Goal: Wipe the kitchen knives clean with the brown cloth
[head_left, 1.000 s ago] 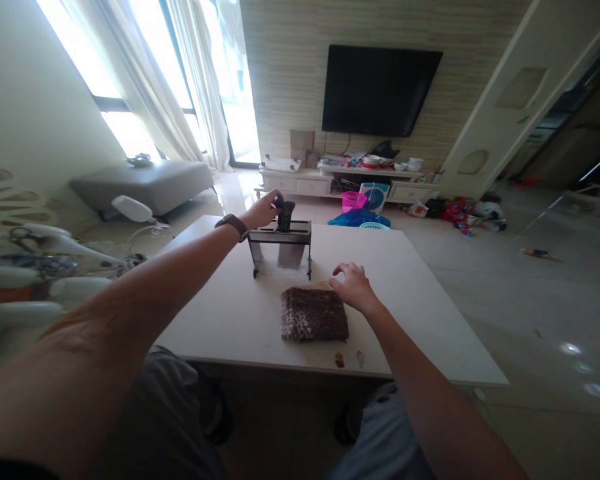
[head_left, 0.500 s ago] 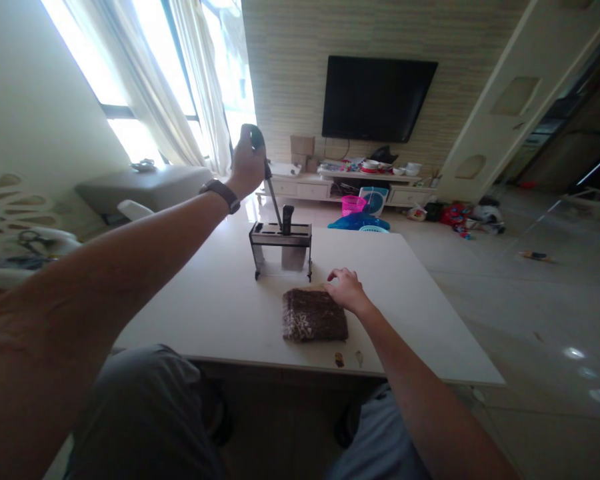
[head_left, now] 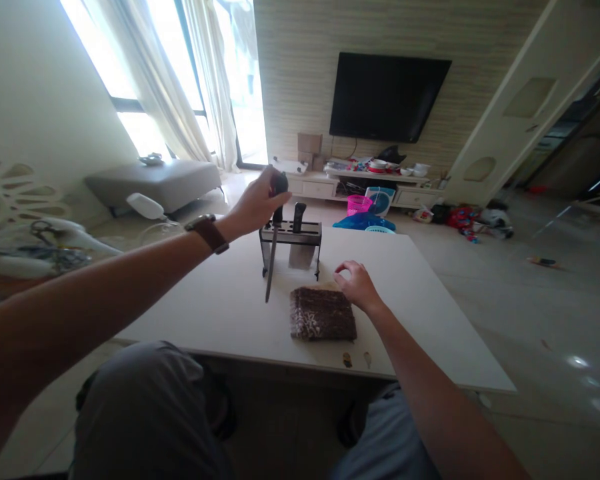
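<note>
My left hand (head_left: 263, 205) is closed on the black handle of a long thin rod-like tool (head_left: 271, 267), perhaps a sharpening steel. The tool hangs tip down in front of a metal knife rack (head_left: 307, 237). A black-handled cleaver (head_left: 301, 256) stands in the rack. My right hand (head_left: 356, 283), fingers curled with a gap between thumb and fingertips, is at the upper right corner of a folded brown cloth (head_left: 325, 317) on the white table (head_left: 220, 300).
Two small items, one dark and yellow (head_left: 347, 360) and one pale (head_left: 367, 359), lie near the table's front edge. Beyond the table are a blue bag (head_left: 363, 221), a pink basket (head_left: 359, 204) and a TV cabinet (head_left: 320, 189).
My left hand has come down and nearer with the tool, whose tip is now out of the rack and in front of it. The whole view has shifted slightly; my right hand stays by the cloth.
</note>
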A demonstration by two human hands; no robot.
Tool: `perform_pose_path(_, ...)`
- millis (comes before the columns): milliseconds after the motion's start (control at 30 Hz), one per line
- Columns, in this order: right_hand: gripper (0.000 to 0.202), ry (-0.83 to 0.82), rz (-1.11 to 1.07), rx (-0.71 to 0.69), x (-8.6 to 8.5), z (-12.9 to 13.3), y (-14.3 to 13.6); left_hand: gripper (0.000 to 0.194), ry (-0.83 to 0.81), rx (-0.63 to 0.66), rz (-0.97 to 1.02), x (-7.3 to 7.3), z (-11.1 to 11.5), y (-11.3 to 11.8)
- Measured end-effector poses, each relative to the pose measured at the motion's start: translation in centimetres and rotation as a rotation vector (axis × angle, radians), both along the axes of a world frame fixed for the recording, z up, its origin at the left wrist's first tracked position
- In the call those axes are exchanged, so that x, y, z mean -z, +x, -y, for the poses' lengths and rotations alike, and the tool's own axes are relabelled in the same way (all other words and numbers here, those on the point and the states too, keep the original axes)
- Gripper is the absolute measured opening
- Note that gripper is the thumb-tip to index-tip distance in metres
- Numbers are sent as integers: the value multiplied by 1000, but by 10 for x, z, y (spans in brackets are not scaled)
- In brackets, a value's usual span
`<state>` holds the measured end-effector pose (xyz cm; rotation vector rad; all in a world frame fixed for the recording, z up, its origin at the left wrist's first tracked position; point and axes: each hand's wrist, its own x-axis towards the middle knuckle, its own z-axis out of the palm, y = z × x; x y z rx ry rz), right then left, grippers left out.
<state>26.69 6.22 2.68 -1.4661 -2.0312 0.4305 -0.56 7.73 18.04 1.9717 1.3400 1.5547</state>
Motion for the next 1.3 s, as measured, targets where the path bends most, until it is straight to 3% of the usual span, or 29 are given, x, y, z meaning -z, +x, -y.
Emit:
perform_pose_path(100,11,-18,-14,-32,3,-2,0,23,-180,132,-104,23,19,3)
perform_pose_path(233,30,-199,-179,-138,7,-4,1,23,-284,135,75,43,31,6)
perform_pose_path(300,35,-212,-252,-178,4,-2,1,23,-322,147,160,54,33,6)
perform_pose_path(433,29,-148,-267,-239,-9,13,-8,32,-390,148,302,83,39,3)
perform_pose_path(567,10,259,-145,-215,-25,37,-31,39,-515,53,459,114,51,-5)
perform_pose_path(633,6,289,-173,-317,-30,53,-46,42,-605,31,545,128,57,-11)
perform_pose_path(700,12,99,-236,-483,-29,71,-61,44,-650,18,653,139,62,-18)
perform_pose_path(800,9,-409,-296,-651,-14,95,-81,41,-691,17,843,149,68,-26)
perform_pose_path(867,14,-689,-375,-596,3,103,-91,37,-753,35,983,153,74,-28)
perform_pose_path(933,36,-838,-498,-468,22,103,-98,31,-850,50,1130,157,83,-26)
perform_pose_path(1000,51,-875,-675,-366,39,98,-101,27,-960,51,1265,162,96,-19)
perform_pose_path(1100,58,-837,-913,-351,54,92,-99,18,-1132,171,1386,167,117,-7)
perform_pose_path(1167,56,-804,-973,-349,56,92,-97,15,-1198,286,1399,169,127,-2)
perform_pose_path(1300,53,-738,-970,-307,48,98,-97,19,-1308,577,1217,171,132,-4)
